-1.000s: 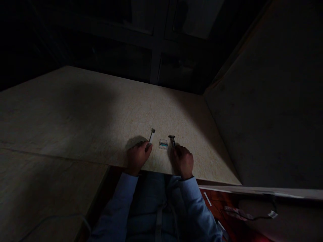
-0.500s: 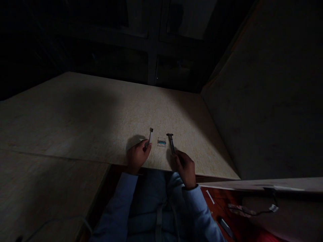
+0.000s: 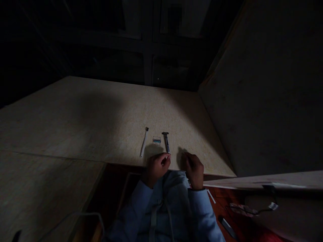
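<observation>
Lying near the middle of the head view is a slim, dark razor with a crosswise head and a straight handle (image 3: 167, 143), flat on the pale, mottled surface (image 3: 131, 101), its head pointing away from the person. The left hand (image 3: 157, 164) is at the near end of that handle, thumb and forefinger curled into a loop with their tips close together; whether they touch the handle or stop just short of it, I cannot tell. The right hand (image 3: 194, 168) rests low by the near edge, well apart from the razor, its fingers loosely curled with nothing visible in them; shadow hides whether the tips meet.

Just left of the razor lies a small, clear, boxy case with a blue strip inside (image 3: 156, 139), and beyond it to the left a thin, white-handled brush with a small dark head (image 3: 144, 143), set at a slant.

The razor looks light and stiff, and should follow a gentle pinch without bending. Its narrow handle could roll or slip if held only by the very end, so the middle of the handle seems the steadier place to take hold, with the fingers clear of the head, where any blade would be. The clear case is probably rigid, slick plastic, best lifted by its two side edges; the brush, likely light too, suits a pinch halfway along its white handle
</observation>
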